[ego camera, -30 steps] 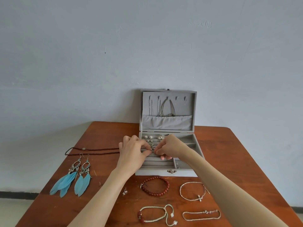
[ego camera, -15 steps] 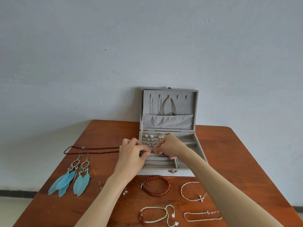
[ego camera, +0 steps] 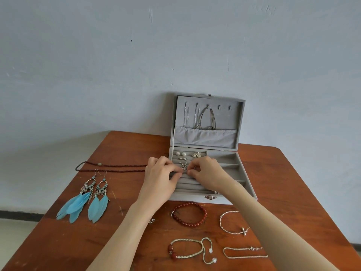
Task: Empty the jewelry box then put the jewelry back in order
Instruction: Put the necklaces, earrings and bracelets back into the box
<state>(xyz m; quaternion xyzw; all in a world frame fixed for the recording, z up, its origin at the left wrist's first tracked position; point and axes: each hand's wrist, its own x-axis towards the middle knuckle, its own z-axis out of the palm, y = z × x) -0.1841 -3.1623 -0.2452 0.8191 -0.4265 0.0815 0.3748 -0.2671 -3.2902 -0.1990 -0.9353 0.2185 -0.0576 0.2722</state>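
Observation:
The grey jewelry box stands open at the back of the wooden table, its lid upright with thin necklaces hanging inside. Pearl studs and other small earrings sit in the ring rolls on its left side. My left hand and my right hand meet over these rolls. The curled fingertips of both pinch a small silver earring at a roll slot. The box's right compartments hold nothing that I can see.
Blue feather earrings and a dark bead necklace lie to the left. In front of the box are a red bead bracelet, a silver bracelet, a cord bracelet, a thin chain bracelet and a tiny stud.
Both hands stay over the ring rolls; their fingertips have drawn a little closer together around the small earring. Nothing else on the table moved.

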